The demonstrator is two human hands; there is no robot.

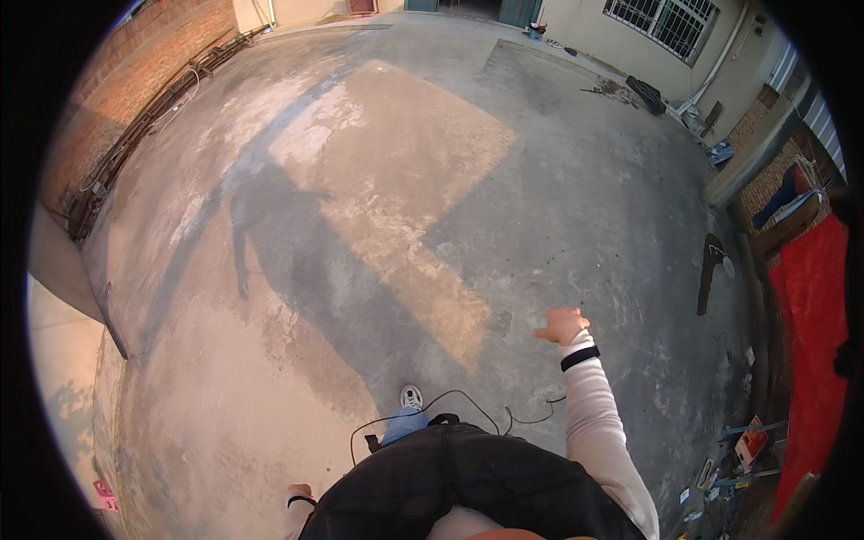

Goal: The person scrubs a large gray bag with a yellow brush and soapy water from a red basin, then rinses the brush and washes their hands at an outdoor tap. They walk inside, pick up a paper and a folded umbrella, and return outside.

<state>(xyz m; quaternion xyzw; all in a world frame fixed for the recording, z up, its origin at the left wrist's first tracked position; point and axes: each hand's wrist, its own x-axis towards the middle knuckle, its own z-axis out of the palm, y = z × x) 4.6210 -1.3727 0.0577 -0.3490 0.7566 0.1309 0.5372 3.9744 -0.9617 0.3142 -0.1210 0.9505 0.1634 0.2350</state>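
My right hand (564,326) is held out ahead over the concrete floor (576,225), palm down, the thumb standing apart from the fingers. Nothing shows in it. A black band (580,358) circles that wrist, below a light sleeve. Low down beside my body, only part of my left hand (301,491) comes into view; its fingers are mostly hidden, and no object is visible by it. A thin black cable (468,394) loops out around my dark clothing; whether it hangs or lies on the floor I cannot tell. One sneaker (411,396) shows ahead of my waist.
Pipes or rods (166,117) lie along the brick wall at left. To the right are a red sheet (814,315), a post (751,157), a dark long item (708,274) and scattered small clutter (720,477). A black bag-like bundle (645,94) lies near the barred window (664,25).
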